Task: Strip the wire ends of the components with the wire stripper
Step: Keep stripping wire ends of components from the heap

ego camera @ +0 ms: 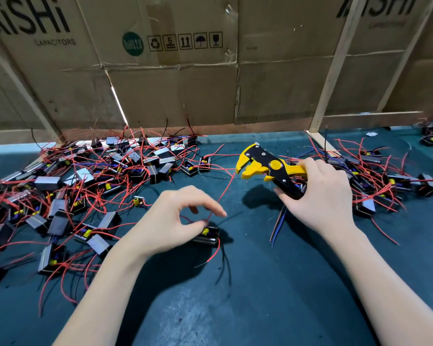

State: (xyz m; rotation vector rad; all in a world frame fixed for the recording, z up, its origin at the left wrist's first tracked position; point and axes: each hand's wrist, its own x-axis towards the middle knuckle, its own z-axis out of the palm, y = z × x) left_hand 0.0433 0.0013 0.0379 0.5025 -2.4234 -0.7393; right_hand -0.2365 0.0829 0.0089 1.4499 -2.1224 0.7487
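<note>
My right hand (320, 196) grips the handles of a yellow and black wire stripper (265, 166), whose jaws point left and stand apart. My left hand (175, 216) hovers over a small black component (208, 236) lying on the green mat, thumb and fingers curled round its red wire (225, 189). That wire rises from the hand toward the stripper's jaws and its tip ends just short of them. More red and black wires trail from the component toward me.
A big heap of black components with red wires (80, 186) covers the mat on the left. A smaller heap (385, 181) lies to the right behind my right hand. Cardboard walls (185, 91) with wooden struts close off the back. Loose wire offcuts (278, 226) lie by my right wrist.
</note>
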